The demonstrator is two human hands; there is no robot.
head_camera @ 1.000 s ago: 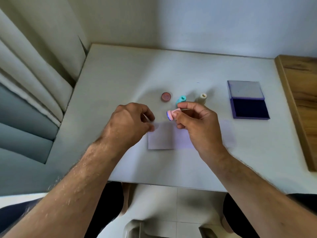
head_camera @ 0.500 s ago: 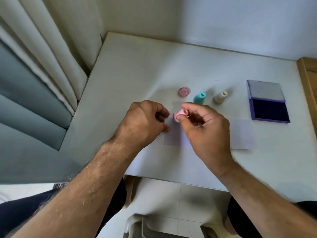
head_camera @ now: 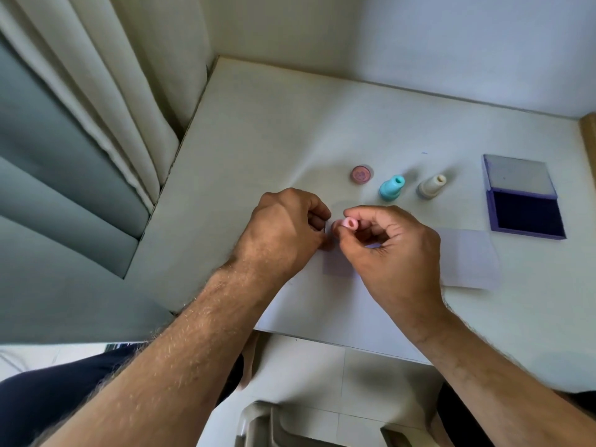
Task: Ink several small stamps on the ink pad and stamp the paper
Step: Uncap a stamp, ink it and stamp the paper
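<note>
Here we pinch the pink stamp [head_camera: 349, 223] in our right hand [head_camera: 395, 250], its grip closed around it just over the paper's [head_camera: 467, 262] left part, while our left hand [head_camera: 283, 233] is curled at the sheet's left edge, and we cannot tell whether its grip holds anything. We judge the risk to be a smeared or crooked print if the stamp comes down tilted or the sheet slides on the surface [head_camera: 274, 130]. The teal stamp [head_camera: 391, 188], cream stamp [head_camera: 432, 186] and a round cap [head_camera: 361, 174] stand just beyond our knuckles, and the open ink pad [head_camera: 525, 217] lies further right, so a careless reach could topple them.
</note>
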